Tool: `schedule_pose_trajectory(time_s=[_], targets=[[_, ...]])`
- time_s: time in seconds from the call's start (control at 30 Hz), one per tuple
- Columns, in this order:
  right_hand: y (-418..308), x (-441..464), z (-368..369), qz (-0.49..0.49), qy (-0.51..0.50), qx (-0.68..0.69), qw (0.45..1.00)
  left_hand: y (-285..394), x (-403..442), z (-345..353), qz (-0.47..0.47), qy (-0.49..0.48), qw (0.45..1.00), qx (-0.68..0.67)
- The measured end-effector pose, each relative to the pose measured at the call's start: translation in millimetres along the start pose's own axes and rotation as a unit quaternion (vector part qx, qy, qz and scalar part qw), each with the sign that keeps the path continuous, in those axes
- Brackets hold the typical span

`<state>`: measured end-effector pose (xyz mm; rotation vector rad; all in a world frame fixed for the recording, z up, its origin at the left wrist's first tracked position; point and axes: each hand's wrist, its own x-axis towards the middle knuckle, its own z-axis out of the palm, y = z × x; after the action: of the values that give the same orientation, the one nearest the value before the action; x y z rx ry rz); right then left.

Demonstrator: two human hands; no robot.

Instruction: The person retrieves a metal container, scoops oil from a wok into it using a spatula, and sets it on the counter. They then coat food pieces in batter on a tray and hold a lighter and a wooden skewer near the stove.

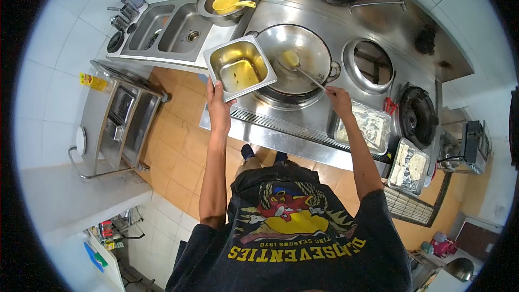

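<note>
My left hand [218,100] holds a square metal pan [238,67] by its near edge, tilted, with yellow liquid on its bottom. The pan is at the left edge of a large wok [308,43] on the stove. In my right hand [339,100] is the thin handle of a ladle [290,58], whose bowl rests inside the wok and holds something yellow. Little liquid can be made out in the wok.
A double sink [189,35] lies at the left, with a steel bowl [204,6] and yellow strainer [227,3] beside it. Right of the wok are a burner ring [348,65], floured trays [373,128] [409,167] and a black burner [419,116]. A steel cart [102,121] stands left.
</note>
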<state>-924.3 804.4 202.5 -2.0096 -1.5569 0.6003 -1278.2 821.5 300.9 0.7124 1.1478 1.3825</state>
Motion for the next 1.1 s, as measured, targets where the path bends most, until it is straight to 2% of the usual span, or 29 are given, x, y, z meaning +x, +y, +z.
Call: schedule_pose_trajectory(time_s=[0.07, 0.2, 0.37, 0.5, 0.73, 0.87, 1.1], targets=[[-6.5, -1.0, 2.6, 0.025, -0.005, 0.001, 1.000, -1.1, 0.6, -2.8, 0.002, -0.003, 1.000, 0.006], [-9.7, -2.1, -7.8, 0.009, 0.025, 0.022, 0.999, -2.1, 0.8, -2.8, -0.004, 0.001, 1.000, 0.003], [-33.4, -5.2, -52.8, 0.013, 0.003, -0.034, 0.999, -9.6, 7.0, -2.2, -0.003, -0.009, 1.000, -0.002], [-34.4, -8.7, -79.9, -0.019, 0.004, -0.023, 1.000, -10.3, 5.3, 8.7, -0.018, 0.003, 1.000, -0.005], [-70.2, -21.7, -132.7, 0.024, 0.005, -0.033, 0.999, -17.9, 10.9, 17.4, -0.036, -0.040, 0.998, 0.011], [-58.6, -19.2, -146.3, -0.039, 0.018, 0.003, 0.999, -17.1, 10.4, 26.2, -0.033, -0.046, 0.998, 0.029], [-111.8, -36.3, -187.8, -0.018, 0.003, -0.008, 1.000, -32.6, 17.4, 36.4, -0.027, -0.047, 0.998, 0.033]])
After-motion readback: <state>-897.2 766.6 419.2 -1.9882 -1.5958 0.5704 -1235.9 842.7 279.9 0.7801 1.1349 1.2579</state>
